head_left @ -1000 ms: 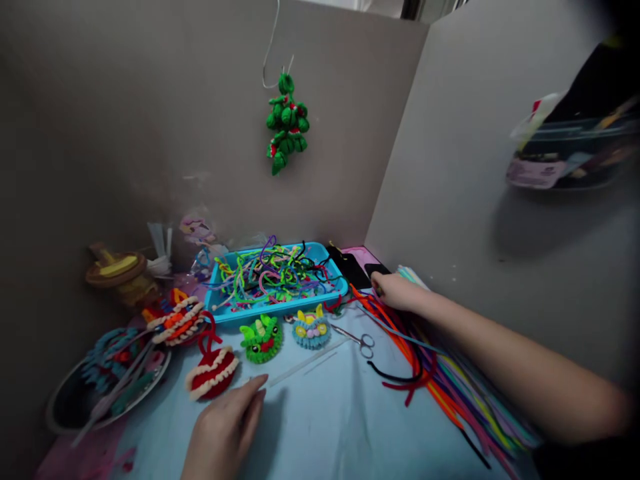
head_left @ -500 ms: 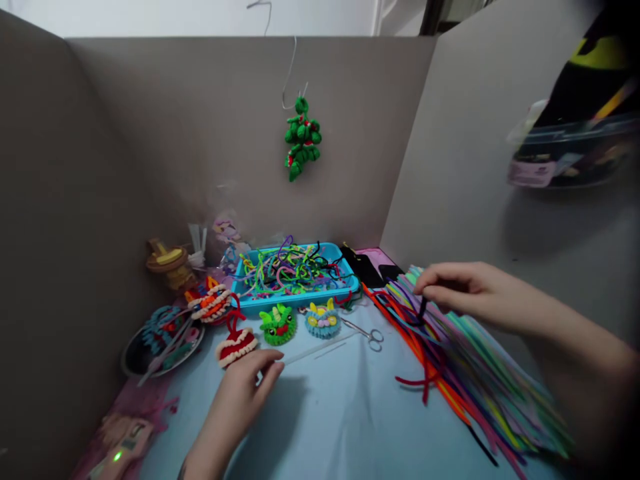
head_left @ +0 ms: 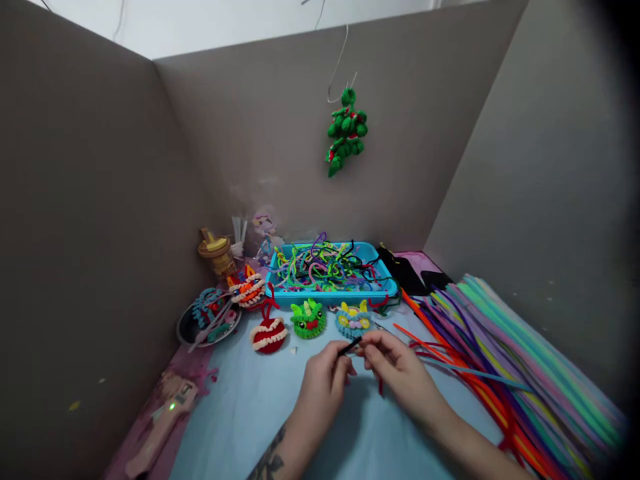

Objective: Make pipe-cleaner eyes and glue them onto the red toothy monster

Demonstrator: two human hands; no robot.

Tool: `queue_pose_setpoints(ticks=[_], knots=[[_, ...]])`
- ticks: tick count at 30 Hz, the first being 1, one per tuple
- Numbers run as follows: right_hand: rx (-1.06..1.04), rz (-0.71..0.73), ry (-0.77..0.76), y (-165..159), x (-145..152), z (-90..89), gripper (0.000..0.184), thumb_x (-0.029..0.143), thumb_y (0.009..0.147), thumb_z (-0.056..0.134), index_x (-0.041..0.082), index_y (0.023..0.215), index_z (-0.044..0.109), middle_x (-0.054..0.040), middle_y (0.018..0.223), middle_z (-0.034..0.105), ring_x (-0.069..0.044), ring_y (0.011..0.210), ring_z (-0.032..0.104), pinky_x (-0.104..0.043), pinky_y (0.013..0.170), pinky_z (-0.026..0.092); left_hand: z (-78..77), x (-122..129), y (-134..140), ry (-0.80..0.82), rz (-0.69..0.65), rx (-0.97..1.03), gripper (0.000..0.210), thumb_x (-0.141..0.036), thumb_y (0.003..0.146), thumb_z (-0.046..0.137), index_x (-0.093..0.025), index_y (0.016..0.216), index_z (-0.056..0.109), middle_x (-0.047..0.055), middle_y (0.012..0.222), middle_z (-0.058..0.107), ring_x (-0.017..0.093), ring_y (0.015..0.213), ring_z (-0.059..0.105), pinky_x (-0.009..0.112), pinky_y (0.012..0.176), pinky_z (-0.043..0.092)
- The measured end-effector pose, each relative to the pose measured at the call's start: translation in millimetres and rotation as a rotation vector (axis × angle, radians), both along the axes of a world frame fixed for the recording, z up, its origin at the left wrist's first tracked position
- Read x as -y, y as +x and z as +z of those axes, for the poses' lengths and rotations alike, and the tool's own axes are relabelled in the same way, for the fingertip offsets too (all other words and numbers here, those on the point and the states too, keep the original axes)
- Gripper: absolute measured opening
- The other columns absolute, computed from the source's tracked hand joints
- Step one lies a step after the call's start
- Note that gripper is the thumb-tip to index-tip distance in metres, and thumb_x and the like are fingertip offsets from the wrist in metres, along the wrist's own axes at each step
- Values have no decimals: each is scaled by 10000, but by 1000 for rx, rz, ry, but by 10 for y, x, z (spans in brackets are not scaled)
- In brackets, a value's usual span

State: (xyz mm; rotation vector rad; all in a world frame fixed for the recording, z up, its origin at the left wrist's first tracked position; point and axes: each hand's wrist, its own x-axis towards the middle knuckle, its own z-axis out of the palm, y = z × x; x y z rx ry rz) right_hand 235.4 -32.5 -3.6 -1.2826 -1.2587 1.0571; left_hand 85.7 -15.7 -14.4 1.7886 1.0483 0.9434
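My left hand and my right hand are close together above the blue cloth. Between their fingertips is a short black pipe cleaner, and both hands pinch it. Below my right fingers a dark red strand shows; I cannot tell whether it is held. Just behind the hands lie a blue face figure with yellow parts, a green face figure and a red and cream one. My right hand largely covers the scissors.
A blue tray of pipe cleaner scraps stands at the back. Long coloured pipe cleaners are heaped at right. A metal bowl and a pink glue gun are at left. A green ornament hangs from a wire.
My right hand has come left from the pipe cleaner heap with the dark piece. My left hand has moved right and grips it too. The view has turned left.
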Motion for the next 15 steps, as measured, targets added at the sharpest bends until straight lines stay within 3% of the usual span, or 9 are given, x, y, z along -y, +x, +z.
queue_pose_setpoints(ticks=[2,5,8,10,13,15], knots=[[66,15,-29,47,75,-221,312,506,788,538,205,844,597,-6,694,592,-164,606,545,-261,542,433,-23,-30,-91,35,76,-5,297,-253,912,379,-168,1021,642,17,664,625,140,598,577,229,561,449],[254,62,-90,182,142,-495,284,444,793,526,205,641,552,9,581,537,-169,568,520,-268,533,406,100,-75,-340,170,169,-46,314,-289,911,396,-167,1035,658,30,688,644,150,629,593,239,589,461],[330,-69,-104,403,89,-653,293,470,770,518,209,647,565,-2,585,562,-196,580,546,-295,548,428,286,-120,-638,335,173,-131,285,-279,903,441,-200,1065,662,32,731,683,149,657,619,245,646,479],[357,-196,-89,573,9,-704,303,490,775,507,208,697,585,-20,632,598,-217,623,574,-316,579,453,347,-149,-770,397,187,-224,258,-268,891,472,-213,1053,666,52,841,713,178,800,652,267,733,486],[377,-336,-66,812,-105,-761,293,480,763,523,195,765,591,-49,712,633,-231,674,598,-344,641,487,282,-185,-797,363,184,-415,205,-274,872,502,-223,945,686,58,882,721,203,812,660,293,738,492],[344,-417,-83,928,-139,-787,327,456,766,515,170,908,588,-88,853,659,-240,756,630,-360,705,511,182,-191,-725,316,188,-495,199,-271,869,498,-210,892,686,65,843,708,213,770,654,303,696,494]])
